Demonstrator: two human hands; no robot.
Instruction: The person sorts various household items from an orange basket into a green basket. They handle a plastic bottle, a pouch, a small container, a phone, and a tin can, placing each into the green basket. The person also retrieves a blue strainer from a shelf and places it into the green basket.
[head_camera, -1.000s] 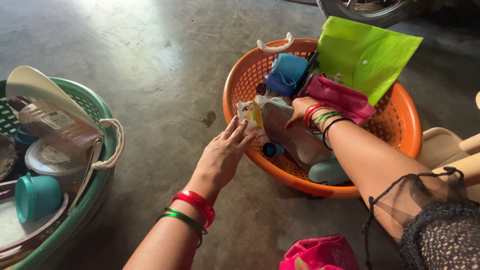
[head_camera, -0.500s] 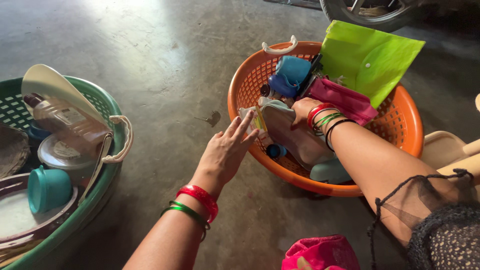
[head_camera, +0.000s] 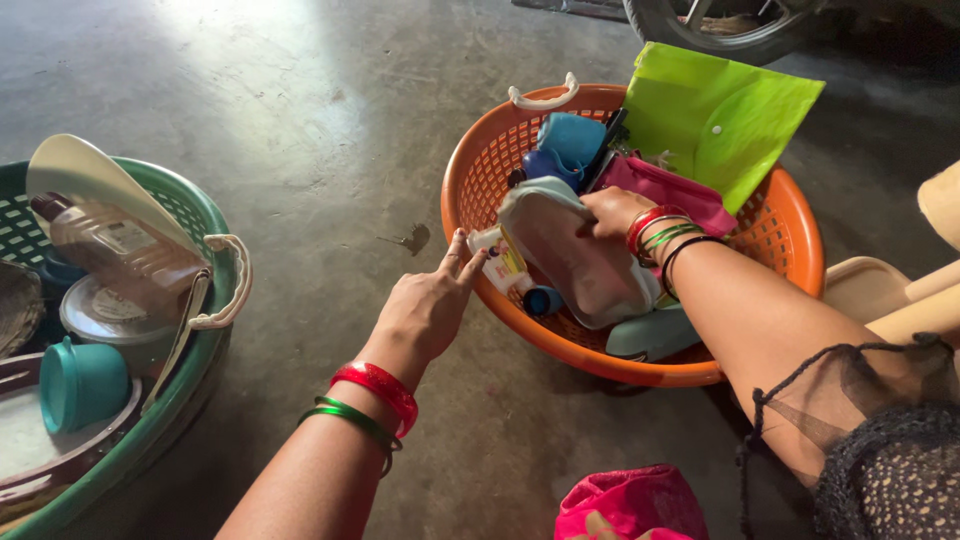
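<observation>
An orange plastic basket (head_camera: 480, 175) sits on the concrete floor, packed with items. My right hand (head_camera: 612, 210) grips the top of a grey-brown pouch (head_camera: 580, 260) and tilts it up inside the basket. My left hand (head_camera: 425, 305) hovers at the basket's near rim with its fingers spread, its fingertips close to a small white and yellow tube (head_camera: 500, 262). A blue cap (head_camera: 545, 300) lies under the pouch. Both wrists wear red and green bangles.
A lime green folder (head_camera: 720, 115), a pink pouch (head_camera: 665, 185) and blue cups (head_camera: 570, 140) also fill the orange basket. A green basket (head_camera: 205, 350) at the left holds a bottle (head_camera: 115, 250), lids and a teal cup (head_camera: 80, 385). Pink cloth (head_camera: 630, 500) lies near me; cream plastic pieces (head_camera: 890, 290) at right.
My right hand has lifted the grey-brown pouch higher and tilted it. My left hand has drawn back slightly from the basket rim, fingers still spread.
</observation>
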